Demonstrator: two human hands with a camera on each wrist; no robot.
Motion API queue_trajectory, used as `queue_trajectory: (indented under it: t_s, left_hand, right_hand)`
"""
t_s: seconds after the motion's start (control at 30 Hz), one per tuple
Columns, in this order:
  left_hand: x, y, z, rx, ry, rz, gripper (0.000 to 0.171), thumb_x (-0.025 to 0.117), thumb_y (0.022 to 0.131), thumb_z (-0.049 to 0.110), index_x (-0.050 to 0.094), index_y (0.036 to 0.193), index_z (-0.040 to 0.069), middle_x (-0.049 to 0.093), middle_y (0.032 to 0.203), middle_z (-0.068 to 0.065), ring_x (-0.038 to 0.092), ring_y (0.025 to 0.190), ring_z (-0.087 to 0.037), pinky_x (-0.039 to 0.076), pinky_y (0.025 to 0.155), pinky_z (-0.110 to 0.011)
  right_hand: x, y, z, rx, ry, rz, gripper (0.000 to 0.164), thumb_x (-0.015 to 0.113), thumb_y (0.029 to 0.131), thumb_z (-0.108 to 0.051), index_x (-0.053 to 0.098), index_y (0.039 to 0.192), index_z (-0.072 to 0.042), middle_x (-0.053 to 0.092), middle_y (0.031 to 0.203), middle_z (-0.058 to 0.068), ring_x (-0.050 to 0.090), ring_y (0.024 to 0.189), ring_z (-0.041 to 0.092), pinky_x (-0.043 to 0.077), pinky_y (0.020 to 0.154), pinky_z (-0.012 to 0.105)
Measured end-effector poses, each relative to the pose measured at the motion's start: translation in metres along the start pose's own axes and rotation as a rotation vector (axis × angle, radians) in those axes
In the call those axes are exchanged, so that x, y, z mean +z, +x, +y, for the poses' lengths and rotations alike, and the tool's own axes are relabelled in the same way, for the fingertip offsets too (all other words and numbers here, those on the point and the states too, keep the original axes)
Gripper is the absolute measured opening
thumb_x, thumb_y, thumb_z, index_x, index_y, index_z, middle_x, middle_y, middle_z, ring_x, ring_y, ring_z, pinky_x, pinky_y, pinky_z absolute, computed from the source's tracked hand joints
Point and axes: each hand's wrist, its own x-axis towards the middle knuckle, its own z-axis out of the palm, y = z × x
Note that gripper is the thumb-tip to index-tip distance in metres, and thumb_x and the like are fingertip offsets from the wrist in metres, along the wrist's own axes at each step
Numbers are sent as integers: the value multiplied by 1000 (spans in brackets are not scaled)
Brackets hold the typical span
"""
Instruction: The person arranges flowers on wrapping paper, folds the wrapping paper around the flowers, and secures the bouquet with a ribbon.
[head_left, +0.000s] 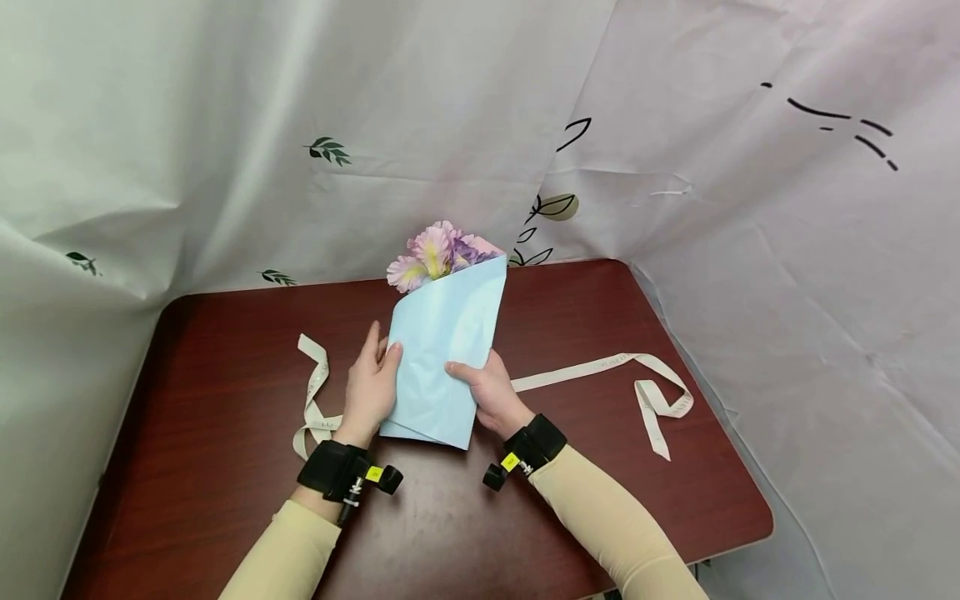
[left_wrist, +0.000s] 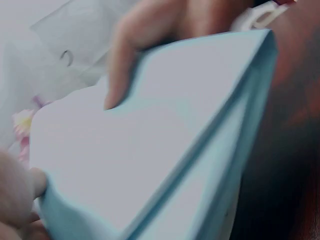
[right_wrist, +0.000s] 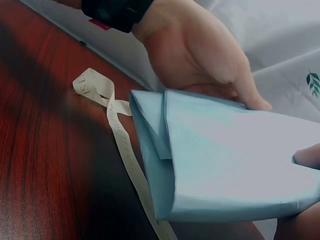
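A flower bouquet wrapped in light blue paper is held over the table between both hands, tilted slightly to the right. Pink and purple flowers stick out of its top. My left hand holds the left side of the wrap, thumb on the front and fingers partly hidden behind. On the right side, my right hand grips the paper with its thumb across the front; its other fingers are behind it. The folded lower end of the blue wrap shows overlapping layers in the right wrist view.
A cream printed ribbon stretches across the dark red table behind the bouquet. Its curled left end lies beside the left hand, its looped right end near the table's right edge. A pale patterned curtain hangs around the table.
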Motion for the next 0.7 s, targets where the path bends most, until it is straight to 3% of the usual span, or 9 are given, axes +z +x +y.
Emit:
queue_trajectory:
  t_s: [0.07, 0.13, 0.27, 0.33, 0.5, 0.6, 0.7]
  left_hand:
    - [6, 1, 0, 46, 21, 76, 72, 54, 119, 40, 25, 178, 11, 51, 166, -27, 53, 152, -42, 40, 124, -57]
    - [9, 0, 7, 58, 29, 98, 70, 55, 119, 36, 27, 177, 10, 54, 164, -27, 55, 149, -43, 41, 122, -60]
    - [11, 3, 9, 33, -20, 68, 72, 63, 116, 38, 34, 175, 8, 50, 169, -20, 52, 152, -37, 42, 123, -54]
    - [10, 5, 9, -15, -102, 42, 71, 66, 115, 38, 38, 173, 8, 51, 169, -16, 57, 148, -32, 48, 118, -47]
    - [6, 8, 4, -158, -372, -16, 61, 65, 116, 30, 47, 168, 5, 71, 147, -16, 76, 115, -18, 61, 92, -29]
    - [3, 10, 1, -212, -534, -81, 57, 60, 118, 25, 45, 167, 0, 76, 136, -8, 75, 110, -9, 60, 94, -25]
    - [-1, 11, -1, -247, -676, -179, 56, 51, 121, 17, 35, 171, -2, 67, 145, -2, 68, 122, -4, 53, 106, -24]
  right_hand:
    - [1, 0, 0, 0, 1, 7, 48, 67, 107, 2, 50, 152, -5, 65, 137, 9, 72, 117, 19, 60, 100, 38]
    - [1, 0, 0, -2, -3, 11, 49, 67, 107, 2, 50, 152, -5, 66, 138, 9, 72, 118, 19, 60, 100, 37]
    - [2, 1, -1, -5, -18, 22, 49, 69, 107, 0, 51, 152, -5, 67, 137, 9, 72, 117, 19, 60, 98, 36]
    - [2, 1, -2, -5, -22, 21, 50, 69, 106, 0, 51, 152, -5, 67, 137, 9, 73, 116, 19, 60, 97, 35]
    - [-1, 2, -4, 7, -22, 6, 49, 70, 105, 1, 51, 150, -4, 67, 134, 9, 73, 114, 19, 60, 96, 35]
    - [-4, 2, -5, 25, -19, 1, 48, 70, 105, 0, 51, 149, -4, 68, 133, 9, 74, 113, 19, 61, 96, 35]
    - [-8, 2, -5, 51, -22, -4, 48, 70, 105, -1, 50, 149, -4, 68, 132, 9, 74, 111, 19, 61, 95, 36]
